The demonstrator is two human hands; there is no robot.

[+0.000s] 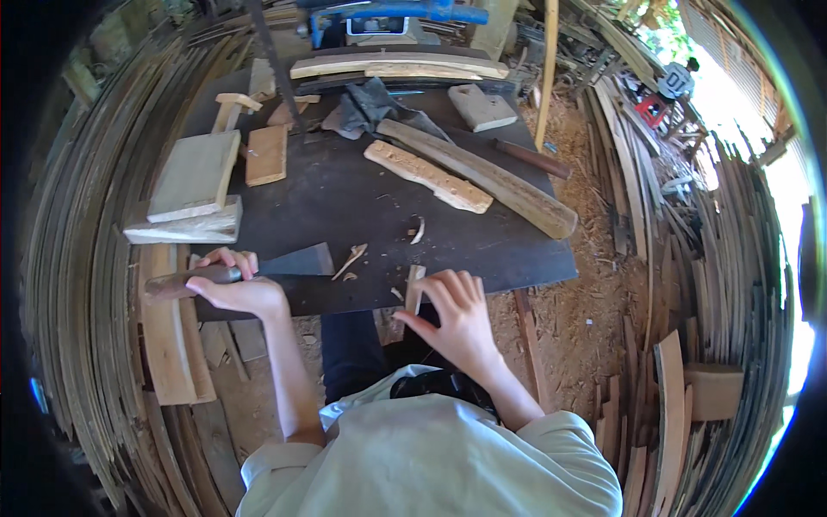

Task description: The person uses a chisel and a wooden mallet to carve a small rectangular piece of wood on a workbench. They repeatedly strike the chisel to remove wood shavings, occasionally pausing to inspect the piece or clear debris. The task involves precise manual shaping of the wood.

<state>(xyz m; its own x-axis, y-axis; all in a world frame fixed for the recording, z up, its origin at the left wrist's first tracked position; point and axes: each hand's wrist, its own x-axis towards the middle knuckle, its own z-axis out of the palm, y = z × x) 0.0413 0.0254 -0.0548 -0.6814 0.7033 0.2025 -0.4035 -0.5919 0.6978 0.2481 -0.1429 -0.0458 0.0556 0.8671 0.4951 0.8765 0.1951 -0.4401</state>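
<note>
My left hand (233,280) is closed round the wooden handle (194,281) of a chisel. Its broad, flat metal blade (297,262) points right, over the near left of the dark table (345,220). At the table's front edge, my right hand (454,314) is curled, with thumb and fingertips at a small strip of wood (415,289). The strip stands nearly in line with my view, and part of it is behind the fingers. Beside the blade lie a thin curled shaving (350,260) and small chips.
A rough carved block (428,175) and a long rounded timber (482,179) lie across the table. Flat boards (194,177) are stacked at left, with a grey cloth (379,108) at the back. Stacked planks (95,250) line both sides; a person (676,80) is far right.
</note>
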